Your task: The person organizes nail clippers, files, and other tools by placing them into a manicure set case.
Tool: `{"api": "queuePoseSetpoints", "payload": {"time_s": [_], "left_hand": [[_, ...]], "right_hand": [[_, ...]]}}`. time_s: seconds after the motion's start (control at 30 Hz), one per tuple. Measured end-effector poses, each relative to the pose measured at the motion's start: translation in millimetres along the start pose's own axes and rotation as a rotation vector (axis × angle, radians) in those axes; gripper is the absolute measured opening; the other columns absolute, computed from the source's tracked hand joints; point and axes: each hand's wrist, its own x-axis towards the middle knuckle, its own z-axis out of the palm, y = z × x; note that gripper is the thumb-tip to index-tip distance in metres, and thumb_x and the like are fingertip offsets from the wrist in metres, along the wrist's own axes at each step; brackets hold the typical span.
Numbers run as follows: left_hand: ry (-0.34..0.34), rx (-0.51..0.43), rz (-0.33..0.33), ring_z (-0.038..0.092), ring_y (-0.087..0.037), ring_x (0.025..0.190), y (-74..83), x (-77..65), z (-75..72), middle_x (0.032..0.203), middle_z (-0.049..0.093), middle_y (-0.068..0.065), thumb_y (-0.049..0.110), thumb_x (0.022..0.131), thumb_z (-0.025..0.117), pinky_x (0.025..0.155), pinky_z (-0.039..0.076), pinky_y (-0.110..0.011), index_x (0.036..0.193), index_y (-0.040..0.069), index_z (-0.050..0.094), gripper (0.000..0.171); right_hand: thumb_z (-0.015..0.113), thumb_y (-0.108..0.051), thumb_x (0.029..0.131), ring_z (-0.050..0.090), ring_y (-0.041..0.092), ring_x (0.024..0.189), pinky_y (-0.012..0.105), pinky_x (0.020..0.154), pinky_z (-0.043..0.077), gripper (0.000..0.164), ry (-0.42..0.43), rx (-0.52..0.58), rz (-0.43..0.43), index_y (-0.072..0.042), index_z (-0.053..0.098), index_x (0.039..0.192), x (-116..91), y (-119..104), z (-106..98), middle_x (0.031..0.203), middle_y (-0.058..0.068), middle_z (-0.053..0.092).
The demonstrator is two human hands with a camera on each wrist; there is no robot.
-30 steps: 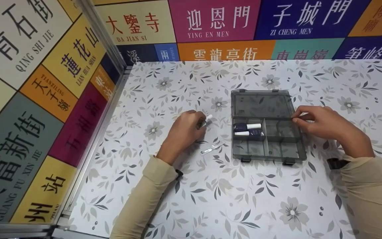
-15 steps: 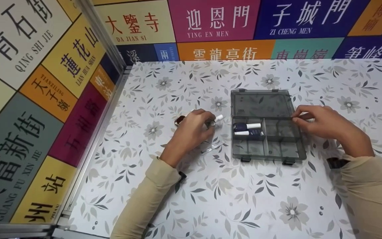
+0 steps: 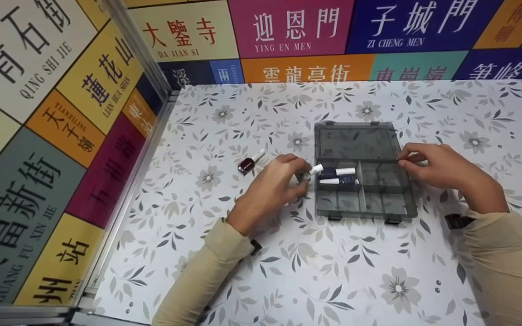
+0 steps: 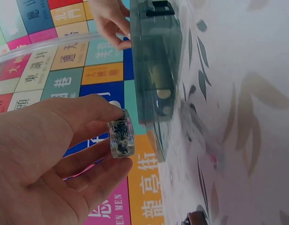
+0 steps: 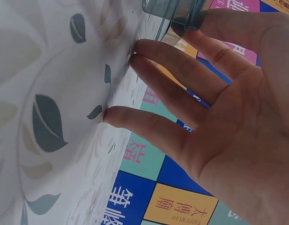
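Observation:
My left hand (image 3: 283, 179) pinches a small nail polish bottle by its clear glass body. Its white cap (image 3: 316, 169) points at the left wall of a grey see-through compartment box (image 3: 364, 213). Dark flecks show inside the glass bottle (image 4: 121, 136) in the left wrist view. Two dark blue nail polish bottles (image 3: 348, 180) with white caps lie in the box's left compartment. At the box's right edge, my right hand (image 3: 442, 167) grips the rim between thumb and index finger. Its other fingers (image 5: 172, 93) touch the table in the right wrist view.
A dark red nail polish bottle (image 3: 246, 165) with a white cap lies on the table, left of my left hand. The box's lid (image 3: 358, 142) is folded back flat toward the far side. Printed panels (image 3: 295, 27) border the flower-patterned table (image 3: 333, 271).
My left hand has carried the clear bottle rightward to the box's left side. The dark red bottle, earlier hidden by that hand, is now uncovered. My right hand stays at the box's edge.

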Motion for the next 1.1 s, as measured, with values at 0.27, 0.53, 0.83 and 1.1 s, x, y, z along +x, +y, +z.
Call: {"api": "queuePoseSetpoints", "payload": {"time_s": [0.27, 0.53, 0.83, 1.1], "left_hand": [[0.004, 0.01, 0.072, 0.071, -0.02, 0.117, 7.6, 3.2, 3.6, 0.121, 0.076, -0.005, 0.012, 0.096, 0.078, 0.104, 0.058, -0.023, 0.122, 0.009, 0.077, 0.026], [0.015, 0.011, 0.134, 0.071, -0.021, 0.118, 15.0, 13.5, 8.4, 0.123, 0.076, -0.006, 0.009, 0.097, 0.075, 0.103, 0.059, -0.025, 0.123, 0.007, 0.076, 0.026], [-0.017, 0.003, 0.111, 0.07, -0.019, 0.124, 27.6, 32.3, 17.3, 0.13, 0.075, -0.004, 0.015, 0.099, 0.076, 0.108, 0.054, -0.019, 0.128, 0.01, 0.075, 0.03], [0.012, -0.014, 0.152, 0.071, -0.018, 0.122, 36.3, 48.1, 30.6, 0.126, 0.076, -0.003, 0.015, 0.1, 0.075, 0.107, 0.054, -0.02, 0.127, 0.01, 0.076, 0.028]], "right_hand": [[0.061, -0.023, 0.111, 0.073, 0.046, 0.122, 0.061, 0.092, 0.06, 0.017, -0.007, 0.007, 0.001, -0.011, 0.071, 0.119, -0.2, -0.7, 0.3, 0.131, 0.02, 0.077], [0.063, -0.022, 0.11, 0.074, 0.045, 0.121, 0.057, 0.09, 0.061, 0.014, 0.004, 0.001, -0.008, -0.011, 0.071, 0.116, -0.1, -0.6, 0.9, 0.13, 0.019, 0.078], [0.062, -0.022, 0.11, 0.074, 0.046, 0.119, 0.054, 0.087, 0.061, 0.015, 0.009, -0.009, -0.037, -0.011, 0.071, 0.115, 0.8, 2.1, 2.3, 0.129, 0.019, 0.078], [0.062, -0.021, 0.11, 0.074, 0.044, 0.122, 0.054, 0.089, 0.061, 0.014, 0.003, -0.006, -0.016, -0.012, 0.072, 0.116, 0.9, 1.8, 1.1, 0.13, 0.017, 0.078]]}}
